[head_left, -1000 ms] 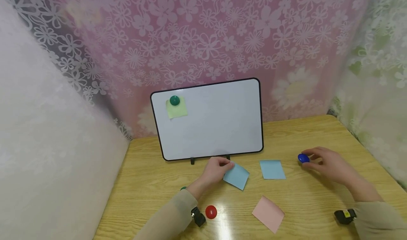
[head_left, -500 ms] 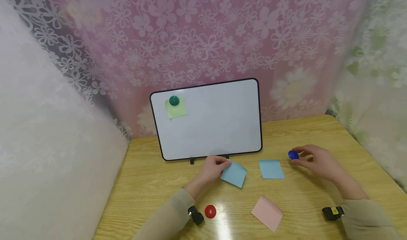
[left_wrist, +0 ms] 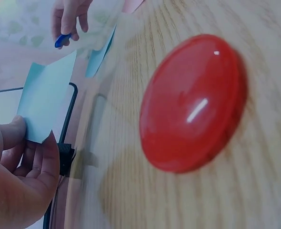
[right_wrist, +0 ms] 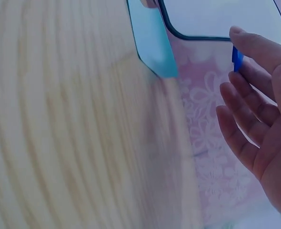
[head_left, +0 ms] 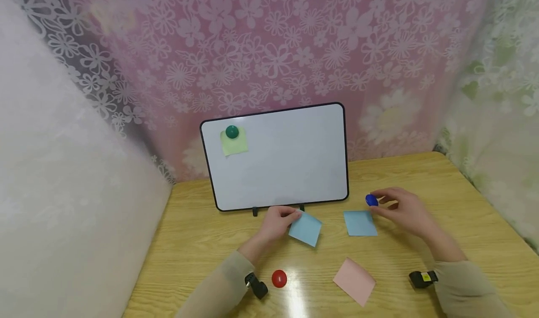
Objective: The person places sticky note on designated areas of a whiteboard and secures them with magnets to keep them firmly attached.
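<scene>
My left hand [head_left: 275, 224] pinches a blue sticky note [head_left: 305, 229] by its corner, just in front of the whiteboard [head_left: 278, 159]. In the left wrist view the note stands up from between thumb and fingers. Out to the right, my right hand [head_left: 404, 210] pinches a round blue magnet [head_left: 371, 200] between thumb and fingertips, close by the board's lower right corner. A second blue sticky note [head_left: 360, 223] lies on the table below that magnet. On the board's upper left, a green magnet [head_left: 232, 132] overlaps the top of a pale green sticky note [head_left: 234, 145].
A red magnet [head_left: 279, 278] rests on the wooden table [head_left: 189, 262] beside my left wrist. Toward the front lies a pink sticky note [head_left: 354, 281]. Small black feet [head_left: 254, 211] hold the board up, and a flowered curtain [head_left: 273, 51] hangs behind it.
My right hand has moved left with the blue magnet, nearer the whiteboard. My left hand has shifted slightly left, still pinching its blue sticky note.
</scene>
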A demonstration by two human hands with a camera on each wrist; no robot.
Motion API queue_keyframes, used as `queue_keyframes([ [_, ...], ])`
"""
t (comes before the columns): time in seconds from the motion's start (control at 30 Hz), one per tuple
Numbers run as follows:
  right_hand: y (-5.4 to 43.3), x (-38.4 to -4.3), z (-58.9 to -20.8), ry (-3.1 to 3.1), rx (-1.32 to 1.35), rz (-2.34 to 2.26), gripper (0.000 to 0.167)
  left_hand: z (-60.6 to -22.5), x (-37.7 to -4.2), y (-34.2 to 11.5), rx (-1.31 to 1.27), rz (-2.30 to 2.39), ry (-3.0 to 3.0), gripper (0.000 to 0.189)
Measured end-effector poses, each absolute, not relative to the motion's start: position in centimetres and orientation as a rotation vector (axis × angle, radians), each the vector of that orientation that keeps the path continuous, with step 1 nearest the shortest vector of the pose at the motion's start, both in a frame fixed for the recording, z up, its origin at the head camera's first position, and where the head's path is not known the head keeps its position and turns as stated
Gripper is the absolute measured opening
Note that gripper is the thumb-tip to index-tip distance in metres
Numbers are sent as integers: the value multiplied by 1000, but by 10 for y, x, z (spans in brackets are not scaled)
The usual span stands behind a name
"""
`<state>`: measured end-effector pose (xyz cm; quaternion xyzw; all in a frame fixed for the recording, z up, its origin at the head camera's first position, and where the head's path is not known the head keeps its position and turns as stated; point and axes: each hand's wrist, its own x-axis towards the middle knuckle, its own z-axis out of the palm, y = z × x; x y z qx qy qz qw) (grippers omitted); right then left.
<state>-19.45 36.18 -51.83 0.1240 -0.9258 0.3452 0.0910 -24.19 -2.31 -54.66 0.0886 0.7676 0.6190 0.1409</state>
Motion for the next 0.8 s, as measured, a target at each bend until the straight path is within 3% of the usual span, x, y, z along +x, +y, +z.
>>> queue_keyframes([
  [0.8,325,-203,-511,-2685,459,1097,38,-530,-246,-52,182,1880,2177,29],
])
